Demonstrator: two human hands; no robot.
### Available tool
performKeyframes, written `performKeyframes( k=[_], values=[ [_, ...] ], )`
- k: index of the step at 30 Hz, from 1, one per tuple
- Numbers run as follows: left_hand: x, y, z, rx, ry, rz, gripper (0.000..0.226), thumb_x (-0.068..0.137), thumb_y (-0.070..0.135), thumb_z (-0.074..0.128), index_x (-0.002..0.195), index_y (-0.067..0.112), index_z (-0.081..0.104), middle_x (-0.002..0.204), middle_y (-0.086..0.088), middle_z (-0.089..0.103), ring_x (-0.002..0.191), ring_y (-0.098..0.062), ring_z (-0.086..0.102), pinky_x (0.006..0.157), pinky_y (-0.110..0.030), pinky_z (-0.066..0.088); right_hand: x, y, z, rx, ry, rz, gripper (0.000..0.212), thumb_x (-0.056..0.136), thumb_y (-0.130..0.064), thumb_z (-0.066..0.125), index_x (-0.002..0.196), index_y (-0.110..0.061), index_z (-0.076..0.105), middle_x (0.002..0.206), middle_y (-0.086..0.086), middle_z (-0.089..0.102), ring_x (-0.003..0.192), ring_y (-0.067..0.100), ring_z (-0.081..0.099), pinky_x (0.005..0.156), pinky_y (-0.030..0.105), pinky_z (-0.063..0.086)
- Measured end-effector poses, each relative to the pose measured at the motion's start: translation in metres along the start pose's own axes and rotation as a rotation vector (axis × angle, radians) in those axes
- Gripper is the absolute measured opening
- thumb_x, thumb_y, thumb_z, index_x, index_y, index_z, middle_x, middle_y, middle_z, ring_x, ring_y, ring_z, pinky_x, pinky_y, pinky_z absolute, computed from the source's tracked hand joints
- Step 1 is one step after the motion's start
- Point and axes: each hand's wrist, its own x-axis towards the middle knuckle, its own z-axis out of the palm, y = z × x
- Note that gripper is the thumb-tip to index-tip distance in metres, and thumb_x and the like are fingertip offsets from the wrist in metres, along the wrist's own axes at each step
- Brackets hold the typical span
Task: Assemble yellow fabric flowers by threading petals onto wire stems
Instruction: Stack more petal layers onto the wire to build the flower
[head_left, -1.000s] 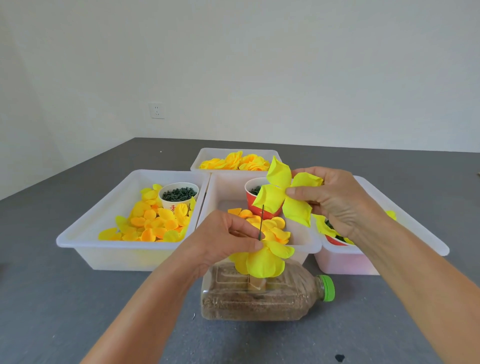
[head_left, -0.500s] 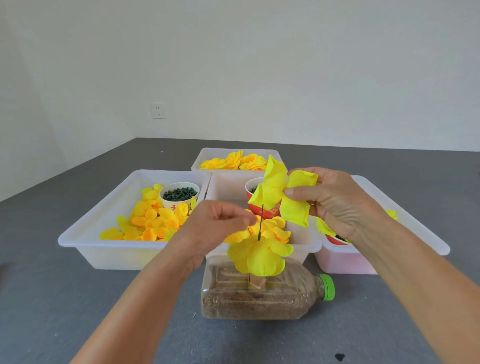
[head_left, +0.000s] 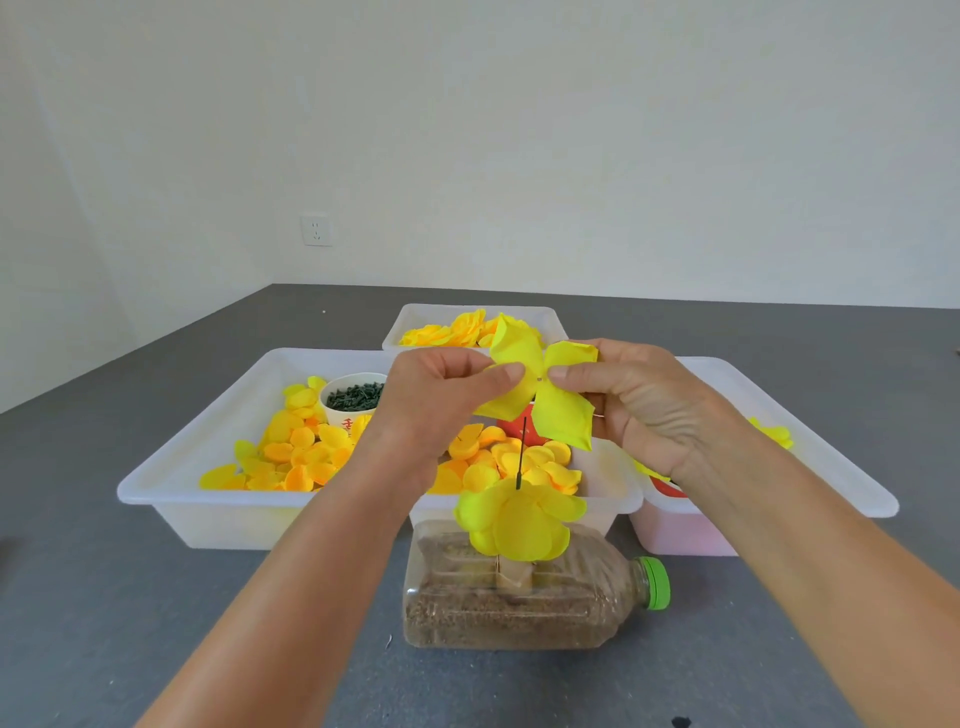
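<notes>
Here both raised hands, left hand (head_left: 441, 395) and right hand (head_left: 639, 400), pinch the petal piece (head_left: 550, 395) in a fingertip grip.

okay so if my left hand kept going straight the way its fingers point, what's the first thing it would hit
The left hand points rightward and already pinches the yellow petal piece. Past that, it would likely meet the right hand's fingertips, which pinch the same piece from the other side; depth is hard to judge.

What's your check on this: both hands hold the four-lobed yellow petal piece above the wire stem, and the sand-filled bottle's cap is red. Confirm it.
Not quite: the bottle has a green cap, as the head view shows. Both the left hand and right hand do hold the petal piece above the wire stem.
</notes>
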Motion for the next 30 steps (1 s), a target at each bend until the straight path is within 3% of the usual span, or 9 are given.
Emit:
performKeyframes(
  k=[4,8,11,14,17,21,26,30],
  values=[
    [0.005,0.004,-0.003,-0.056,-0.036,-0.061,0.015,0.076,0.021,0.072,0.074,0.007,0.068,0.078,-0.008,0.070,0.074,-0.019,0.065,0.080,-0.034,0.052,0.005,-0.002,0.004,0.058,0.002,0.028,0.012,0.081,0.000,0.061,0.088,-0.010,0.065,0.070,0.004,0.070,0.056,0.013,0.066,0.048,0.021,0.051],
    [0.010,0.005,-0.005,-0.065,-0.033,-0.096,0.011,0.076,0.020,0.071,0.072,0.012,0.065,0.075,-0.002,0.068,0.072,-0.015,0.064,0.080,-0.032,0.051,0.007,-0.001,0.009,0.105,-0.043,0.061,0.016,0.082,-0.003,0.059,0.097,-0.009,0.064,0.077,0.005,0.070,0.061,0.015,0.068,0.053,0.026,0.055],
    [0.011,0.005,-0.005,-0.131,-0.062,-0.129,0.009,0.076,0.019,0.070,0.070,0.014,0.064,0.068,0.003,0.070,0.063,-0.008,0.065,0.063,-0.021,0.054,0.008,0.000,0.010,0.130,-0.083,0.091,0.023,0.083,-0.005,0.057,0.105,-0.009,0.061,0.082,0.006,0.069,0.065,0.016,0.067,0.056,0.027,0.056],
    [0.011,0.005,-0.007,-0.168,-0.071,-0.142,0.010,0.079,0.019,0.068,0.072,0.012,0.065,0.069,0.002,0.070,0.064,-0.009,0.065,0.061,-0.021,0.054,0.009,-0.001,0.010,0.124,-0.097,0.094,0.024,0.083,-0.005,0.057,0.107,-0.009,0.061,0.086,0.007,0.067,0.065,0.016,0.066,0.057,0.026,0.056],
    [0.011,0.006,-0.010,-0.192,-0.066,-0.149,0.008,0.080,0.016,0.067,0.075,0.010,0.064,0.069,0.001,0.069,0.063,-0.010,0.065,0.061,-0.022,0.055,0.007,-0.003,0.010,0.077,-0.113,0.099,0.036,0.071,-0.009,0.063,0.108,-0.007,0.061,0.082,0.007,0.068,0.063,0.015,0.067,0.055,0.025,0.055],
    [0.008,0.009,-0.009,-0.206,-0.076,-0.182,0.005,0.082,0.012,0.065,0.078,0.012,0.062,0.067,0.001,0.068,0.058,-0.008,0.064,0.056,-0.019,0.053,0.007,-0.007,0.010,0.063,-0.103,0.121,0.021,0.079,-0.002,0.060,0.100,-0.006,0.064,0.081,0.008,0.069,0.066,0.017,0.066,0.059,0.028,0.058],
    [0.005,0.010,-0.007,-0.190,-0.115,-0.221,0.007,0.076,0.018,0.069,0.081,0.014,0.065,0.076,-0.001,0.070,0.066,-0.011,0.065,0.074,-0.029,0.052,0.006,-0.009,0.013,0.099,-0.074,0.150,0.022,0.082,0.005,0.057,0.102,0.000,0.063,0.077,0.009,0.071,0.061,0.017,0.069,0.054,0.026,0.057],
    [0.000,0.006,-0.007,-0.189,-0.161,-0.260,0.019,0.067,0.020,0.070,0.086,0.014,0.070,0.077,-0.003,0.073,0.067,-0.014,0.068,0.071,-0.028,0.056,0.005,-0.004,0.011,0.106,-0.097,0.185,0.018,0.081,0.007,0.056,0.096,0.001,0.064,0.074,0.011,0.072,0.062,0.021,0.071,0.052,0.031,0.057]
  ],
)
